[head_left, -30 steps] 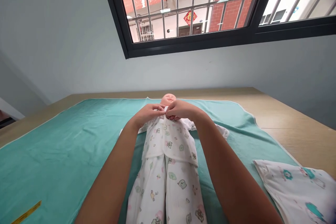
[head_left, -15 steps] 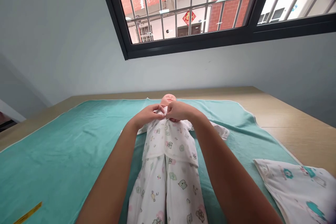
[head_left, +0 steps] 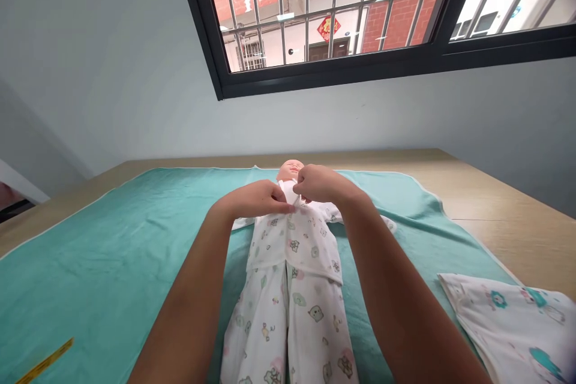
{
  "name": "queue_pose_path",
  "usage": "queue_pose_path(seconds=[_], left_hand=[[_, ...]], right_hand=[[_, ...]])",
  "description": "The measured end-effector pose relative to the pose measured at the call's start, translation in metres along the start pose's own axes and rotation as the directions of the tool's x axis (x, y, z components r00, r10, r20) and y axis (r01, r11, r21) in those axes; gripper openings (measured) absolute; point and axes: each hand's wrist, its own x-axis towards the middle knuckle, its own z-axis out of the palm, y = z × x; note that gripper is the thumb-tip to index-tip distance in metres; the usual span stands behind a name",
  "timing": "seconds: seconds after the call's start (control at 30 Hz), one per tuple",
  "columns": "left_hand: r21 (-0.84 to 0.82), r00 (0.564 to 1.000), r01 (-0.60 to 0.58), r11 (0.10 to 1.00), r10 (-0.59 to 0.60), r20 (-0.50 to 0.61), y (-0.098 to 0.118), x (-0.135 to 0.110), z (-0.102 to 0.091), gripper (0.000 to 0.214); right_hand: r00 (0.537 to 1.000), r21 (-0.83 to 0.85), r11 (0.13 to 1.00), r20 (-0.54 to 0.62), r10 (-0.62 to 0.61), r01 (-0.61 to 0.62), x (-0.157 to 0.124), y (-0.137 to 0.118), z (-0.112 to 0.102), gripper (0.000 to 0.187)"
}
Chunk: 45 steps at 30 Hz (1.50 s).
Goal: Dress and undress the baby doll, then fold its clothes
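A baby doll (head_left: 289, 169) lies on its back, head away from me, in a white printed baby shirt (head_left: 292, 246) and matching pants (head_left: 261, 330). Near the neck, my left hand (head_left: 258, 199) is closed on the shirt front, thumb along the fabric. Just to its right, my right hand (head_left: 321, 184) pinches the shirt's neck edge and holds it slightly raised. Its fingertips partly hide the fabric. The doll's hands are not visible, and one sleeve stretches out to each side.
A teal blanket (head_left: 112, 252) covers much of the wooden table (head_left: 508, 222). A folded white printed cloth (head_left: 517, 324) lies at the right front. A yellow strip (head_left: 45, 362) is at the left front. Behind the table stands a wall with a barred window (head_left: 333, 12).
My hands have moved apart at the neckline. The right has risen a little with the shirt edge, and the left has shifted slightly down the front. The view has shifted slightly.
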Motion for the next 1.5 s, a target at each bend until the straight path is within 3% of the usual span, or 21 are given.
queue_pose_path(seconds=[0.1,0.27,0.4,0.5,0.63,0.77,0.97,1.1,1.3,1.5], left_hand=[[0.133,0.985,-0.012,0.991,-0.012,0.173,-0.002,0.001,0.002,0.023],[0.152,0.979,0.004,0.988,-0.034,0.199,-0.007,-0.006,0.014,0.013],[0.109,0.996,0.041,0.993,-0.049,0.069,-0.015,-0.023,0.032,0.015],[-0.052,0.996,0.048,0.998,-0.051,-0.075,-0.028,-0.032,0.044,0.017],[-0.265,0.981,0.016,0.964,-0.067,-0.183,-0.046,-0.033,0.055,0.017],[-0.329,0.977,0.027,0.944,-0.096,-0.193,-0.050,-0.032,0.058,0.015],[-0.374,0.969,0.056,0.926,-0.142,-0.204,-0.049,-0.032,0.058,0.016],[-0.416,0.967,0.063,0.907,-0.158,-0.199,-0.050,-0.032,0.059,0.013],[-0.441,0.969,0.048,0.896,-0.150,-0.199,-0.049,-0.032,0.060,0.013],[-0.473,0.971,0.035,0.880,-0.143,-0.194,-0.048,-0.033,0.059,0.016]], right_hand=[[0.999,0.024,0.999,0.027,-0.034,0.033,0.003,0.002,0.001,0.004],[0.989,0.005,0.998,0.130,-0.067,0.067,0.003,0.003,0.001,0.006],[0.977,0.068,0.995,0.198,-0.085,0.072,0.005,0.006,0.002,0.018],[0.982,0.078,0.996,0.182,-0.058,0.045,0.005,0.009,0.003,0.031],[0.968,0.068,0.994,0.230,-0.105,0.091,-0.002,0.005,0.000,0.028],[0.929,0.094,0.977,0.304,-0.213,0.194,-0.008,-0.001,-0.001,0.026],[0.927,0.006,0.963,0.269,-0.261,0.269,-0.006,-0.006,0.004,0.029],[0.919,0.055,0.956,0.266,-0.291,0.287,-0.005,-0.008,0.005,0.027],[0.912,0.004,0.947,0.268,-0.310,0.320,-0.004,-0.006,0.005,0.026],[0.921,0.034,0.951,0.241,-0.307,0.308,0.004,0.006,0.008,0.015]])
